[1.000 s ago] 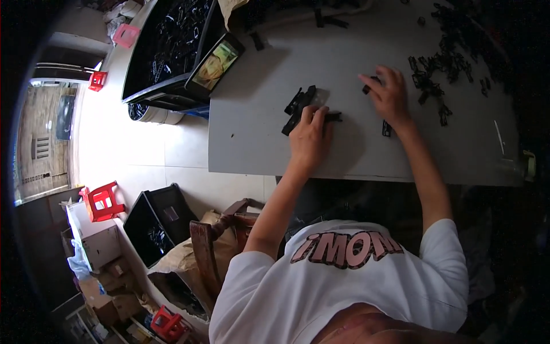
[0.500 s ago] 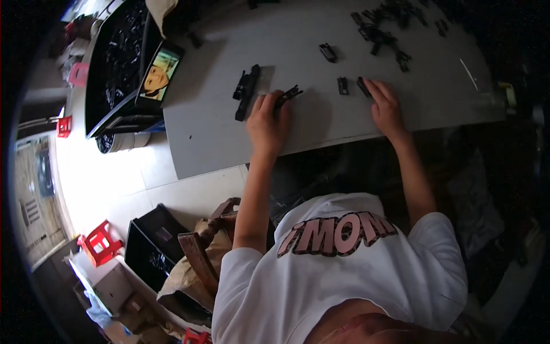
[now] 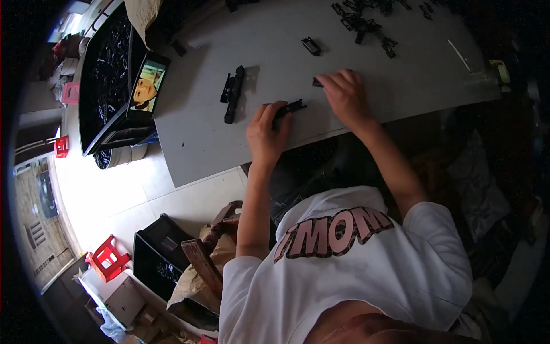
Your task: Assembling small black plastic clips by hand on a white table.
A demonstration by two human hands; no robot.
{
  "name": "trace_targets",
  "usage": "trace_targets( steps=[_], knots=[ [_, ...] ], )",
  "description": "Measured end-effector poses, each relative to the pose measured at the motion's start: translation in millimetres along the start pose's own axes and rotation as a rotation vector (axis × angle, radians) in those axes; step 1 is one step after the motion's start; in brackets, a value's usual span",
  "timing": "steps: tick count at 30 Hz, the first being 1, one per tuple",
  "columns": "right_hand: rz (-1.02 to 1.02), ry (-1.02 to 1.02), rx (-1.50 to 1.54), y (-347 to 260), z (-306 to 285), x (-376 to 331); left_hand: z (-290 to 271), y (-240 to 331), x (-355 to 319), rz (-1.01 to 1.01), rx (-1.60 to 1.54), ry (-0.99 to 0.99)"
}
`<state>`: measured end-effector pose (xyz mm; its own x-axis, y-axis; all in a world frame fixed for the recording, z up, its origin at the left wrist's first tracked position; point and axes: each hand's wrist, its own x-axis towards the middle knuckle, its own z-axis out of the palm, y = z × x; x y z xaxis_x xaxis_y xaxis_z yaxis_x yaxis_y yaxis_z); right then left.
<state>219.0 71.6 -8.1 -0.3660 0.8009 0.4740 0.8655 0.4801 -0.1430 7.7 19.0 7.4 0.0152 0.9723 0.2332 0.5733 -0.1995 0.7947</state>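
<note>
My left hand (image 3: 267, 135) is closed around a small black plastic clip-like piece (image 3: 292, 108), whose pronged end sticks out to the right past the fingers. To its right, my right hand (image 3: 347, 101) rests low over the table with bent fingers. The end of another small black plastic piece (image 3: 317, 82) shows at its fingertips; the rest is hidden under the hand. Left of my left hand lies a long black bar-shaped piece (image 3: 235, 94) with a shorter part against it. A single black clip-like piece (image 3: 311, 46) lies farther back.
Several loose black pieces (image 3: 361, 26) are heaped at the far right of the grey table (image 3: 200, 137). A phone (image 3: 148, 86) showing a picture leans on a large black bin (image 3: 109, 74) of black parts at left. A wooden chair (image 3: 200, 264) and red stool (image 3: 107, 258) stand below.
My right hand has moved left along the table, from one small black piece to where the neighbouring one lay. My left hand still holds its piece, now turned slightly flatter. The view has shifted a little.
</note>
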Motion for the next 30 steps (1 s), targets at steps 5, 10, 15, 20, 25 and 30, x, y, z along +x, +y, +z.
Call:
trace_targets(
  steps=[5, 10, 15, 20, 25, 30],
  knots=[
    [0.065, 0.051, 0.127, -3, -27, -9, -1, -5, -1, 0.033, 0.000, -0.011],
    [0.339, -0.025, 0.192, 19, -20, -11, -3, -4, 2, 0.018, -0.018, -0.079],
    [0.244, -0.104, 0.370, -3, -23, -4, -3, -7, 2, 0.036, -0.003, -0.089],
    [0.123, -0.101, 0.295, -16, -19, 0, -6, -4, 2, 0.000, -0.013, -0.115],
    [0.154, -0.096, 0.190, -22, -10, -6, -4, -7, 2, 0.012, -0.008, -0.115],
    [0.132, -0.190, 0.549, -35, -21, 3, 0, -12, 2, 0.082, -0.018, -0.030]
  ],
)
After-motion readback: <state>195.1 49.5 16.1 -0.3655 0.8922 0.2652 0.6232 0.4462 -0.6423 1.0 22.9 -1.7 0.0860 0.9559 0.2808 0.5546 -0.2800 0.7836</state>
